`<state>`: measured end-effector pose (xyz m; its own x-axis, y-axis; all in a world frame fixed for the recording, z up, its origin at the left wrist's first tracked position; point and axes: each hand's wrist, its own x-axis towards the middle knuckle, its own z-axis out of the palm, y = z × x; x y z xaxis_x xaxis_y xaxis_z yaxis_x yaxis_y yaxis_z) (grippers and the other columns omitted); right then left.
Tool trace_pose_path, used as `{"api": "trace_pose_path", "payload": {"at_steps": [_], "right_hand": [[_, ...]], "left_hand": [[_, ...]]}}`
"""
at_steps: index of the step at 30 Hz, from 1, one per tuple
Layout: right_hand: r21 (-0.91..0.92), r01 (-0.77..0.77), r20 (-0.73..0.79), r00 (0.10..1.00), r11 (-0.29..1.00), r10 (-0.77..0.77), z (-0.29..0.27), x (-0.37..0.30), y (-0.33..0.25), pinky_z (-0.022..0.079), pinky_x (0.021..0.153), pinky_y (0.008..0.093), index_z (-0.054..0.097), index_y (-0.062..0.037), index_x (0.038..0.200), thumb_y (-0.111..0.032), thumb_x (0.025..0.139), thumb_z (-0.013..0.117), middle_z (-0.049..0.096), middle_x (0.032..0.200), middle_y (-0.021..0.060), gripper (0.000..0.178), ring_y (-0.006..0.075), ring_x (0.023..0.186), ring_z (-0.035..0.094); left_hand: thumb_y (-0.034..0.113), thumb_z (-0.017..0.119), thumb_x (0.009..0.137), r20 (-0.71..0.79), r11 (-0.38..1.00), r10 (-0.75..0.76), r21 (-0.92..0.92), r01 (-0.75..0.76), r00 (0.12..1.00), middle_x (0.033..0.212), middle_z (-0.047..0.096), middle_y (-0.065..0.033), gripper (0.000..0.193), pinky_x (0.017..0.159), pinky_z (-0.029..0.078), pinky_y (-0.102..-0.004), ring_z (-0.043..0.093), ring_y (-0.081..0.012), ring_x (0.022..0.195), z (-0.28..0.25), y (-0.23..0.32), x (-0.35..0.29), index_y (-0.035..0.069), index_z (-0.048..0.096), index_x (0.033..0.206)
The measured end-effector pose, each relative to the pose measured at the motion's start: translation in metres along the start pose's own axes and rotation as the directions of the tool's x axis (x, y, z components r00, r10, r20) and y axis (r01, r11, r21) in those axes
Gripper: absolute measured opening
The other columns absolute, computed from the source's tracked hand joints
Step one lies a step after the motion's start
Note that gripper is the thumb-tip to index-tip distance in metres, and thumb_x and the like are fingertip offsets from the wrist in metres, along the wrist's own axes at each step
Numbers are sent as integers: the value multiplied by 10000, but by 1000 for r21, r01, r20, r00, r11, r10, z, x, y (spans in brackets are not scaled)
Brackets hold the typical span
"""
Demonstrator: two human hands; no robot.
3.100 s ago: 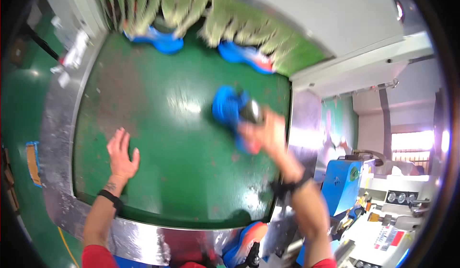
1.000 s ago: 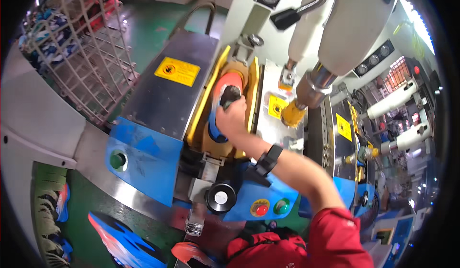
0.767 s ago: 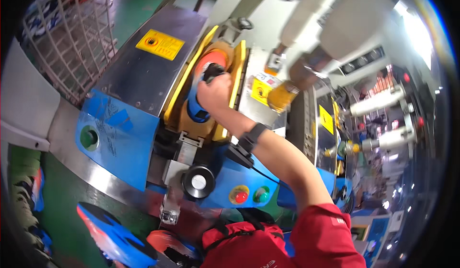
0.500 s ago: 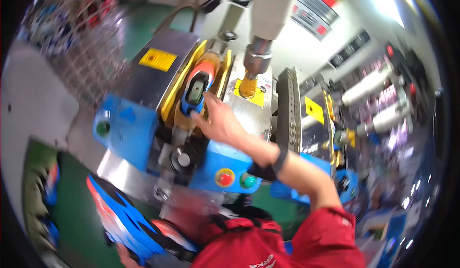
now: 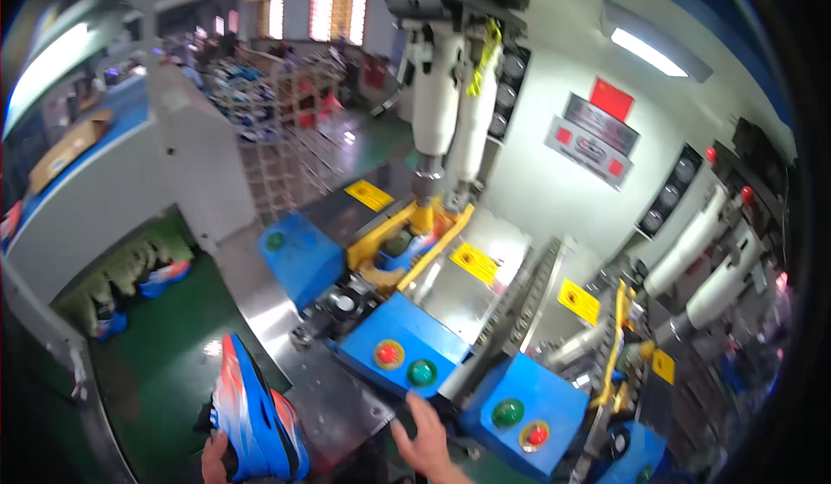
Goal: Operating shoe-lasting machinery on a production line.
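Half a second ago the right hand was up on the yellow holder of the press, touching the shoe that sits in it. Now that hand has come away, and the shoe in the press (image 5: 407, 248) sits alone between the yellow bars, under the big grey cylinder (image 5: 433, 103). The right hand (image 5: 426, 436) is low now, close to the bottom edge of the picture, just in front of the blue box with a red button (image 5: 389, 354) and a green button (image 5: 421, 372). Its fingers are spread and open, it holds nothing, and its fingertips are near the lower edge of that blue box; whether they touch it cannot be told. The left hand (image 5: 215, 465) only peeks in at the bottom edge. It is closed on the back end of a blue and orange shoe (image 5: 251, 410), which stands on its side at the right edge of the green belt (image 5: 164, 345), beside the shiny metal plate (image 5: 286, 328). More shoes (image 5: 163, 276) lie at the far end of the belt, by hanging green strips.
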<state>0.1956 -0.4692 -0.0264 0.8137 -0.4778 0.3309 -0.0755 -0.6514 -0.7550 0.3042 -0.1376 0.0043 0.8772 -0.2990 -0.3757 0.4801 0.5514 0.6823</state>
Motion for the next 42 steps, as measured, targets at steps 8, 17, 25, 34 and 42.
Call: {"api": "trace_pose_path", "payload": {"at_steps": [8,17,25,34,42], "right_hand": [[196,-39,414,909,980,-47,32,-86,-28,479,981,404,630,-11,1195,-146,845,684,661,1187,169,378,289,1146,621],[98,-335,625,753,937,204,237,-98,-52,218,1184,473,124,103,1488,-293,751,767,181,1515,380,1055,477,1440,197],[180,-786,544,581,591,606,263,-64,-86,492,753,332,519,74,1179,-152,718,729,573,1001,92,555,164,873,537],[540,-519,194,843,663,502,93,-163,-207,416,1013,342,219,30,1464,-82,762,665,531,1250,201,839,268,1197,534],[651,-427,-474,418,628,775,-1,-476,-388,393,1046,351,408,-5,1411,-214,786,760,529,1319,101,747,207,1183,508]], "left_hand": [[85,703,859,-378,883,276,463,-77,884,1114,623,-102,431,838,516,-364,621,-203,987,-125,-32,-71,-12,537,1245],[0,677,780,-77,560,285,823,-100,955,1452,395,-202,867,1104,333,-355,430,-288,1325,-234,-65,19,-7,196,1500],[-26,708,721,-298,794,-102,550,258,949,986,555,-23,561,775,522,-330,592,-160,874,-244,-16,38,45,501,1238],[81,668,748,363,722,-494,678,140,790,1273,528,-177,810,922,511,-424,581,-289,1101,-165,81,42,-10,298,1463],[181,628,650,595,595,-803,803,-12,-29,1268,535,-183,880,997,444,-408,543,-295,1161,-21,6,-142,-49,327,1444]]}}
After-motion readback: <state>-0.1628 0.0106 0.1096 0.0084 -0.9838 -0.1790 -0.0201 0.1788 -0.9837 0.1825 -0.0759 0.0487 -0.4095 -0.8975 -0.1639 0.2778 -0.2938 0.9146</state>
